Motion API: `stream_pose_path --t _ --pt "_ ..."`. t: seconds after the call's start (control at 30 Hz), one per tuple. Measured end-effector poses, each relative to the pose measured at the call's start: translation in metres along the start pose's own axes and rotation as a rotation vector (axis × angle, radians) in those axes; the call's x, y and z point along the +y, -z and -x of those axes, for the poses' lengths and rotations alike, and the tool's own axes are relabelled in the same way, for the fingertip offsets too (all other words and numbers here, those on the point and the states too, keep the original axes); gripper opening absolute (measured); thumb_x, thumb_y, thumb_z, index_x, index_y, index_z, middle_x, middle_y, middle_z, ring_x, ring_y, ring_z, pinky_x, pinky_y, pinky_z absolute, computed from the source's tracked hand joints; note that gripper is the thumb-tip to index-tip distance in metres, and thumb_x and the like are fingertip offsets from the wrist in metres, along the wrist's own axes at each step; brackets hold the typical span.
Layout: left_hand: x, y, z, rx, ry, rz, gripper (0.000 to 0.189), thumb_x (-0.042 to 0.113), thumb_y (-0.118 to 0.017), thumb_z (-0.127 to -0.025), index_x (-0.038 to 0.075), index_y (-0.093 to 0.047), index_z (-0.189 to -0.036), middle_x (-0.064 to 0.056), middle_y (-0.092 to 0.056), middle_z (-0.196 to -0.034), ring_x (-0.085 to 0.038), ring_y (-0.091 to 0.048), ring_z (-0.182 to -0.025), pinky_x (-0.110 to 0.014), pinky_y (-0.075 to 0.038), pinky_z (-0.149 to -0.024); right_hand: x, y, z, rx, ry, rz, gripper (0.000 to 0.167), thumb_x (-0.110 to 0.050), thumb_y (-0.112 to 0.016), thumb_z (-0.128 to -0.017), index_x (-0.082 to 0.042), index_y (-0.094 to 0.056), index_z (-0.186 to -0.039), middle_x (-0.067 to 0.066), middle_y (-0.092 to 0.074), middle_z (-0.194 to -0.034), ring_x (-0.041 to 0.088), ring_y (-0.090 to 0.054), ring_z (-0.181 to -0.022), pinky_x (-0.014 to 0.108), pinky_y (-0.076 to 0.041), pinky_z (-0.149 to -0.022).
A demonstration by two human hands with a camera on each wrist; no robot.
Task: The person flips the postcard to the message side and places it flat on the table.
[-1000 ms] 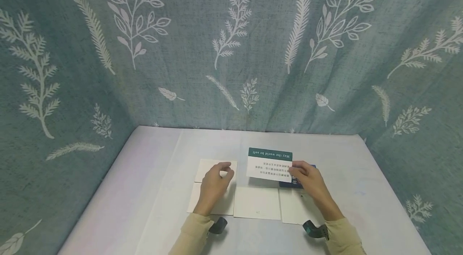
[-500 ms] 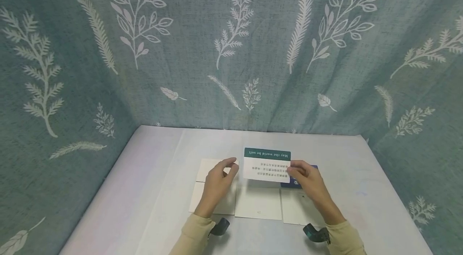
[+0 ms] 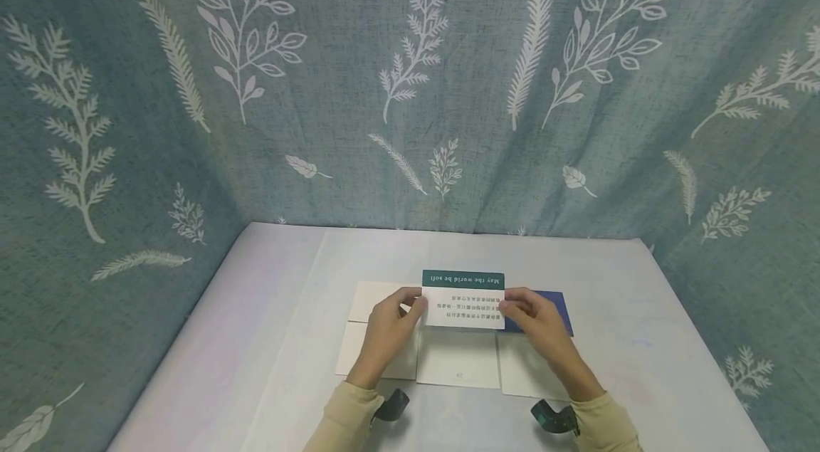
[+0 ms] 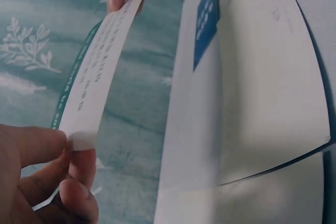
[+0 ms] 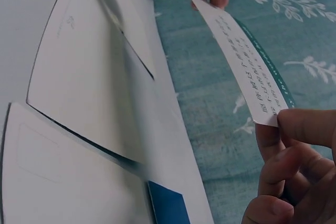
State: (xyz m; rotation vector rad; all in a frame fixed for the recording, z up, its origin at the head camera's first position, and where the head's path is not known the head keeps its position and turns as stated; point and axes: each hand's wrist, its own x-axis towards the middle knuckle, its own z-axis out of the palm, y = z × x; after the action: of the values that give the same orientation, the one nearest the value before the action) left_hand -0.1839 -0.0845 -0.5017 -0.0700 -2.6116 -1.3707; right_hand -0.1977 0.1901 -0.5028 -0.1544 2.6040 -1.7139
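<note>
A white card (image 3: 464,306) with a dark green band and printed lettering is held above the table, its lettering upside down in the head view. My left hand (image 3: 392,324) pinches its left edge between thumb and fingers. At the opposite edge, my right hand (image 3: 537,320) grips it the same way. Both wrist views show the card (image 4: 97,82) stretched between the two hands, raised off the surface. Beneath it lie cream cards (image 3: 458,359) side by side. Partly behind the right hand is a blue card (image 3: 556,306), flat on the table.
The white table (image 3: 288,338) is backed and flanked by a green leaf-patterned curtain (image 3: 346,82). More cream cards (image 3: 378,356) lie under the left hand and the right forearm. Dark wrist devices (image 3: 392,406) sit below each hand.
My left hand has moved right and taken the card's left edge, where before it hovered apart. The card has shifted left and slightly down, baring more of the blue card.
</note>
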Motion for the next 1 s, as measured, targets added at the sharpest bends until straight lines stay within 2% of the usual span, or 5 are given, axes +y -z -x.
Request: stream_pose_path --t 0.23,0.47,0.67,0.77,1.0 --pt "-0.0025 0.0 0.0023 -0.003 0.021 -0.021 0.028 0.033 -0.062 -0.1 0.012 -0.073 -0.114 0.003 -0.07 -0.094 -0.008 -0.056 -0.069 -0.025 -0.047 -0.06 0.0002 -0.0041 0.0009 -0.002 -0.01 0.009 0.038 -0.032 -0.069 -0.097 -0.005 -0.067 -0.124 0.007 -0.074 -0.111 0.027 -0.066 -0.11 0.051 -0.047 -0.101" --pt "-0.0033 0.0028 0.0034 -0.001 -0.007 -0.014 0.027 0.036 -0.062 -0.1 0.014 -0.074 -0.111 0.003 -0.071 -0.096 -0.008 -0.056 -0.071 -0.026 -0.048 -0.063 -0.0007 -0.0049 0.0018 0.009 0.0 0.046 0.039 -0.036 -0.067 -0.099 -0.006 -0.068 -0.122 0.007 -0.072 -0.113 0.027 -0.065 -0.114 0.05 -0.048 -0.101" --pt "-0.006 0.0043 0.0048 0.004 -0.035 -0.009 0.025 0.036 -0.063 -0.1 0.015 -0.075 -0.107 0.006 -0.069 -0.097 -0.008 -0.056 -0.076 -0.026 -0.047 -0.067 -0.0012 -0.0049 0.0009 0.022 0.003 0.093 0.036 -0.038 -0.066 -0.099 -0.008 -0.07 -0.119 0.005 -0.07 -0.114 0.02 -0.061 -0.103 0.04 -0.048 -0.091" --pt "-0.0069 0.0048 0.0051 0.002 -0.03 -0.014 0.024 0.035 -0.064 -0.1 0.015 -0.075 -0.106 0.006 -0.068 -0.097 -0.008 -0.055 -0.075 -0.025 -0.047 -0.067 -0.0013 -0.0052 0.0006 0.017 -0.004 0.107 0.036 -0.038 -0.066 -0.099 -0.008 -0.07 -0.119 0.004 -0.07 -0.113 0.019 -0.06 -0.104 0.039 -0.048 -0.093" --pt "-0.0067 0.0063 0.0049 -0.006 -0.011 -0.019 0.025 0.035 -0.064 -0.099 0.013 -0.075 -0.108 0.004 -0.07 -0.092 -0.008 -0.055 -0.07 -0.025 -0.047 -0.061 -0.0011 -0.0069 0.0005 0.002 -0.004 0.077 0.03 -0.031 -0.067 -0.099 -0.006 -0.071 -0.115 0.003 -0.072 -0.102 0.019 -0.064 -0.095 0.033 -0.049 -0.085"
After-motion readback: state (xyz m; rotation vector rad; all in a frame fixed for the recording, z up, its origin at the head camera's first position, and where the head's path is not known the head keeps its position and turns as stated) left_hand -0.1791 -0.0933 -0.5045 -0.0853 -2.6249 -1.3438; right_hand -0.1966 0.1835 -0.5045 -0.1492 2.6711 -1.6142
